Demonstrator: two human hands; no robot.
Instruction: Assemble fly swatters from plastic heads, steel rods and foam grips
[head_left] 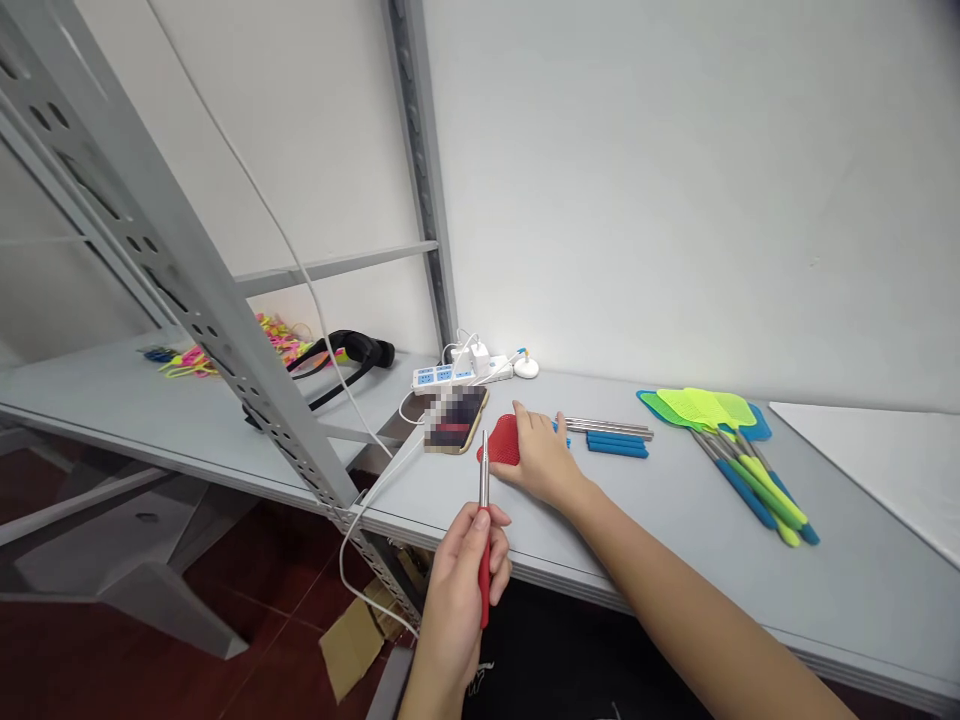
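My left hand [463,572] is closed round the red grip of a metal fly-swatter handle [484,500], which points up and away from me at the table's front edge. My right hand [541,458] lies on a red swatter head [501,440] on the grey table [675,500], fingers curled over its right side. Just right of that hand lie loose metal rods with blue grips [611,436].
A phone [454,420] lies left of the red head, with a power strip and chargers [459,374] behind it. Finished green and blue swatters [731,445] sit at the right. A slanted grey shelf post [225,330], black headset [346,355] and colourful clips [274,335] stand left.
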